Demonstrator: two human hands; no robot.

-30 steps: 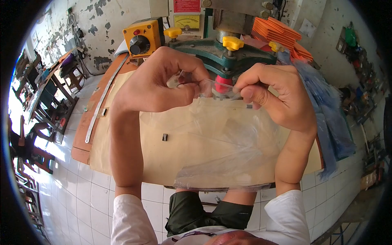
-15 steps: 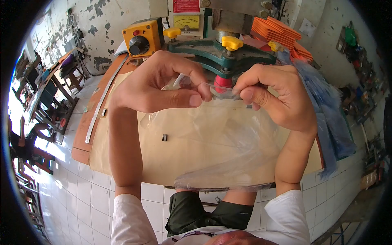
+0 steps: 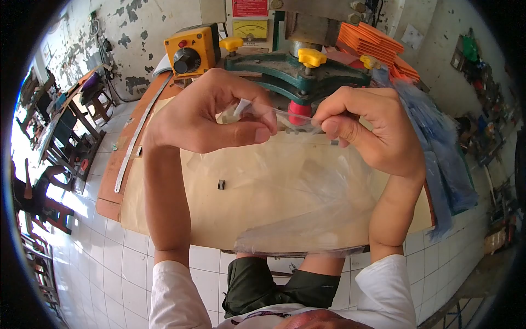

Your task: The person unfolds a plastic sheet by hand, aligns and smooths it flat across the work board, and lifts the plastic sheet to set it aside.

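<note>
A clear plastic sheet (image 3: 307, 197) hangs from both hands and spreads over the pale work surface (image 3: 164, 203) down to its front edge. My left hand (image 3: 219, 118) is closed on the sheet's upper edge, thumb and fingers curled together, with some crumpled film inside the curl. On the other side, my right hand (image 3: 372, 126) pinches the same edge between thumb and bent fingers. A short stretch of the edge runs taut between the two hands. Behind it stand the red knob-like part (image 3: 299, 112) and the green clamp frame (image 3: 263, 66) of a machine.
A small dark block (image 3: 221, 184) lies on the work surface, and a metal ruler (image 3: 137, 140) along its left side. An orange control box (image 3: 190, 52) stands at the back left. Bluish plastic sheets (image 3: 433, 142) drape over the right side; orange folded pieces (image 3: 367, 46) are stacked behind.
My left hand has shifted slightly left, so the stretch of edge between the hands is a little longer. My right hand has hardly moved.
</note>
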